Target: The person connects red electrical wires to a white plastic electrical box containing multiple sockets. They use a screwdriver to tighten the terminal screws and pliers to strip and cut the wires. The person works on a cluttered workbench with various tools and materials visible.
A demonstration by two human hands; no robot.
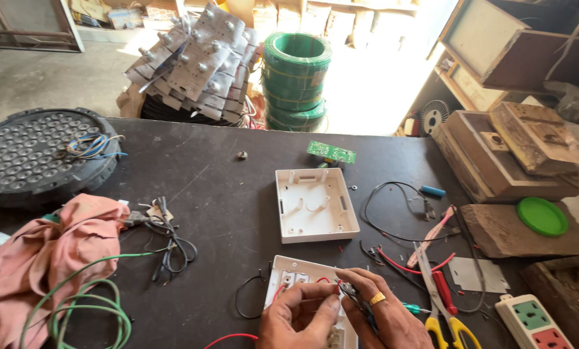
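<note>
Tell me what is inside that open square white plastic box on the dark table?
The square white plastic box holds nothing loose: only moulded ribs, curved ridges and screw posts on its floor. Nothing covers it. The hands work nearer the camera on a white switch plate, whose underside is hidden.

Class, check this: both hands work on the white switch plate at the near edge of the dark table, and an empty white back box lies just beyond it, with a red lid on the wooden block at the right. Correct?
Not quite. In the head view the lid on the wooden block is green, not red. The rest holds: left hand and right hand on the switch plate, the back box beyond.
</note>
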